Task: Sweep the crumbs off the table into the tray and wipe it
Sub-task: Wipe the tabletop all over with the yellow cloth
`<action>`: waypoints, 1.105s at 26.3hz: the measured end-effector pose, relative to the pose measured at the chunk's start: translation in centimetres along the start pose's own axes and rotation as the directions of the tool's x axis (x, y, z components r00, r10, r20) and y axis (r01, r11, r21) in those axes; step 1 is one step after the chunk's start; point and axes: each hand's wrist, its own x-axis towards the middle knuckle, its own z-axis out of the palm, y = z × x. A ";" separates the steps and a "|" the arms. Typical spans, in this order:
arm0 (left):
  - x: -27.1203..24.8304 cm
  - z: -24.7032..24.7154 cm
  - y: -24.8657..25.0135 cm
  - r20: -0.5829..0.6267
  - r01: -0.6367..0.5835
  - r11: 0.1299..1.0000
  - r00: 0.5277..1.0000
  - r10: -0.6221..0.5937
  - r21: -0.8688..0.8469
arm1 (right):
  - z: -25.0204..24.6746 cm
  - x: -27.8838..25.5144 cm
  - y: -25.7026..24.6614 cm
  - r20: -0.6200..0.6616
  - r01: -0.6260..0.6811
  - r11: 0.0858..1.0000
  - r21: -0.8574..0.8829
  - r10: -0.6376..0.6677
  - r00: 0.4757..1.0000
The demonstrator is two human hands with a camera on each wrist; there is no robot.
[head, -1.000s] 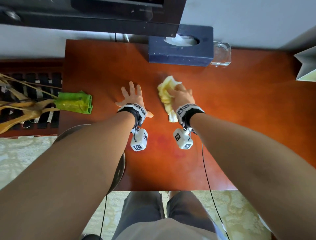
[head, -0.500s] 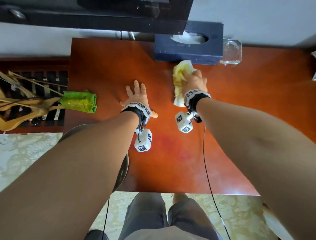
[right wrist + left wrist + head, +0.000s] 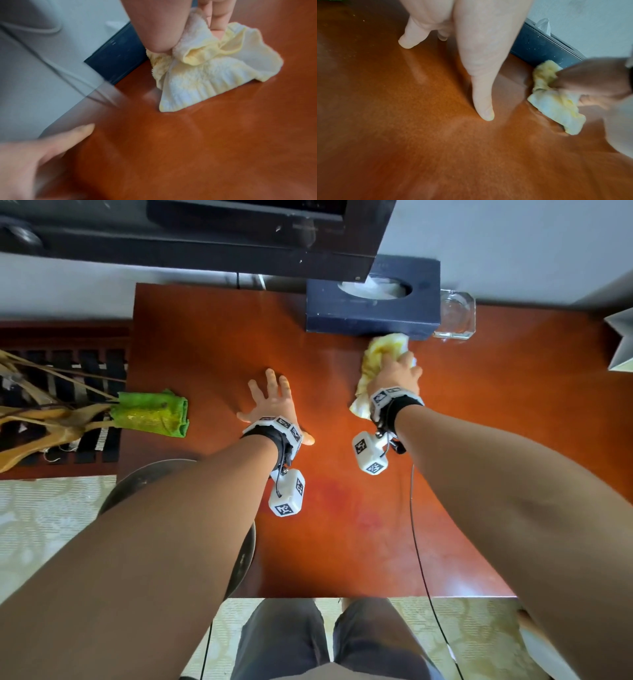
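Table (image 3: 513, 440): reddish wood top, and the wiping part looks to be underway on the far middle stretch.
Cloth (image 3: 380, 356): yellow, bunched up, flat on the wood with its front tip right up against the tissue box (image 3: 373, 309). Can't quite tell if it's touching the box or just next to it.
Right hand (image 3: 397, 374): fingers curled around the cloth, pinching a fold of it and pushing it down onto the wood.
Left hand (image 3: 272, 402): fingers spread and straight, palm flat on the wood, holding nothing, just bracing. It sits beside the cloth on the left with a clear gap between.
Cloth direction: long axis runs from the wrist away toward the wall, so it trails under and ahead of the right hand.
Nearer hand: the right one, obviously, it's already on it.
Blocked side: forward is a dead end, I'd say. The box and a glass ashtray (image 3: 457, 314) sit along the wall.
Open room: lots of bare wood to the right and back toward the near edge. Leftward gets tight quickly because of the braced hand.
Other stuff: a green cloth (image 3: 150, 414) hangs at the left edge, and a round metal tray (image 3: 144, 477) pokes out under the left forearm, well away from the wiping.
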 end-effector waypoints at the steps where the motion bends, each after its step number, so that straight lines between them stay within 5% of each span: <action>1: 0.0 0.0 0.0 0.004 0.001 1.000 1.000 -0.001 -0.004 | 0.3 -0.3 -1.4 0.024 0.063 0.998 -0.004 -0.063 0.998; 7: 0.6 0.3 0.2 0.016 0.004 0.999 1.000 -0.004 -0.039 | 2.2 -2.0 -6.5 0.191 0.467 0.878 -0.102 -0.443 0.876; 15: 0.1 -0.4 1.8 0.003 0.044 0.998 0.999 -0.044 0.033 | 2.7 -4.8 -0.9 0.238 0.557 0.830 -0.019 -0.538 0.809; 24: -1.8 -0.3 12.0 -0.242 -0.287 0.958 0.928 0.283 0.022 | -3.6 -1.8 14.0 0.005 0.148 0.948 0.281 -0.155 0.988; 29: -1.7 1.3 18.4 -0.122 -0.146 0.989 0.981 0.148 0.030 | -6.8 1.9 23.5 -0.035 -0.079 0.964 0.254 0.091 0.995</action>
